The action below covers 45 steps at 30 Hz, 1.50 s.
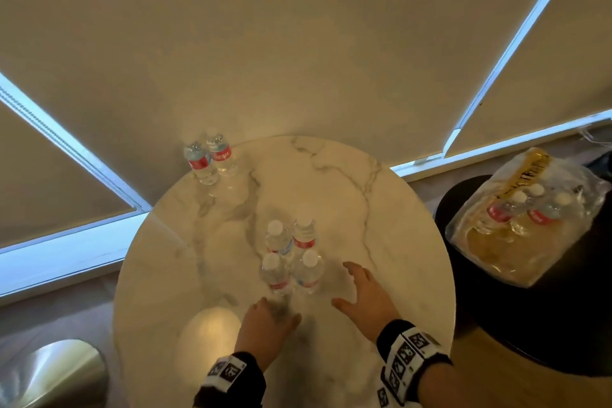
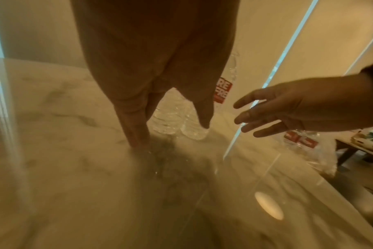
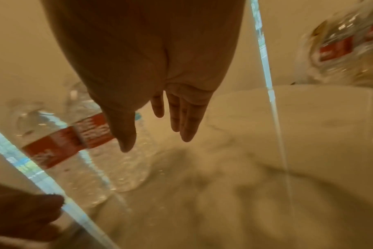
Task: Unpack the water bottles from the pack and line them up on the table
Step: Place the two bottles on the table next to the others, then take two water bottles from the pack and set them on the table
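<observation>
**Both my hands empty beside the cluster of four bottles**

My right hand [image 1: 366,300] hangs above the marble table [image 1: 390,242] with fingers straight and loosely spread, thumb out to the side, holding nothing. It sits just to the right of the nearest bottles, close but not touching them. My left hand [image 1: 265,329] is lower and nearer to me, fingers extended and together, pointing down toward the tabletop; from the left wrist view the fingertips [image 2: 138,141] seem to reach the surface, though blur there keeps me from being sure. It grips nothing either.

Just ahead of my hands stand four water bottles [image 1: 291,258], upright, white-capped, red-labelled, packed two by two near the middle of the table. The front pair is blurred in the head view. Farther off, at the table's far left edge, two more bottles [image 1: 212,157] stand side by side, touching.

Well to my right, on a dark round stool [image 1: 496,325], lies the torn plastic pack [image 1: 516,235], with at least three bottles inside it, caps showing through the wrap.

Behind the table hang beige roller blinds [image 1: 298,43], daylight showing at their edges. A shiny metal object [image 1: 49,374] sits on the floor at lower left.
</observation>
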Motion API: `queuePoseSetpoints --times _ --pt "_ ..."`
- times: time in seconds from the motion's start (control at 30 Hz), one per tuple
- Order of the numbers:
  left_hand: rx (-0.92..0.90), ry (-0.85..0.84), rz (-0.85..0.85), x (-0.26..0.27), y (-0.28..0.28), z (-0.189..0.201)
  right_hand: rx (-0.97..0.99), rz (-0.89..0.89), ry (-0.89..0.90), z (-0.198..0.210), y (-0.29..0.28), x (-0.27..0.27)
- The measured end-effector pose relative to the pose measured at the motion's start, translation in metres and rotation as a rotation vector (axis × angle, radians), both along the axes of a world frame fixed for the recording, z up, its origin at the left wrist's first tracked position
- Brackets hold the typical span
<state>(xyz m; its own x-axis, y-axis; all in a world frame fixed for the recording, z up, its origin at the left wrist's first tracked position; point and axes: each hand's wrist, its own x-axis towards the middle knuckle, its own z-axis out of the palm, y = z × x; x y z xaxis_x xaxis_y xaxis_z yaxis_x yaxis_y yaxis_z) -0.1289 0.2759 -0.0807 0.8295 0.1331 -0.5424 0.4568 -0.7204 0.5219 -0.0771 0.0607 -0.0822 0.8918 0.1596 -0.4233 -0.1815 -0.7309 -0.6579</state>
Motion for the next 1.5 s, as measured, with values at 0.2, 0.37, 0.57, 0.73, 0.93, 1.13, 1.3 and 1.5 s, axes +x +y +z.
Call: queuePoseSetpoints --times 0.2,0.37,0.57,0.73,0.93,1.13,1.3,1.5 --pt "0.01 -0.009 -0.169 0.013 -0.068 0.009 -0.009 -0.318 -0.026 -0.002 -0.133 0.002" --pt "-0.196 -0.099 -0.299 0.085 -0.203 0.018 -0.013 -0.706 -0.051 -0.001 -0.256 0.052" --pt "-0.373 -0.043 -0.423 0.185 -0.374 -0.008 0.219 -1.044 0.157 -0.039 -0.37 0.14" --pt "-0.423 0.056 -0.365 0.252 -0.458 -0.048 0.3 -1.082 0.024 -0.068 -0.42 0.197" --pt "-0.383 -0.092 -0.325 0.291 -0.495 -0.081 0.073 -0.973 -0.054 -0.086 -0.443 0.214" --pt "-0.344 -0.221 -0.375 0.293 -0.502 -0.051 -0.03 -0.929 -0.1 -0.079 -0.428 0.182" --pt "-0.396 -0.188 -0.308 0.263 -0.48 -0.033 -0.048 -0.756 -0.107 -0.05 -0.411 0.157" --pt "-0.522 -0.248 -0.21 0.196 -0.398 0.014 -0.031 -0.576 -0.231 0.019 -0.349 0.109"
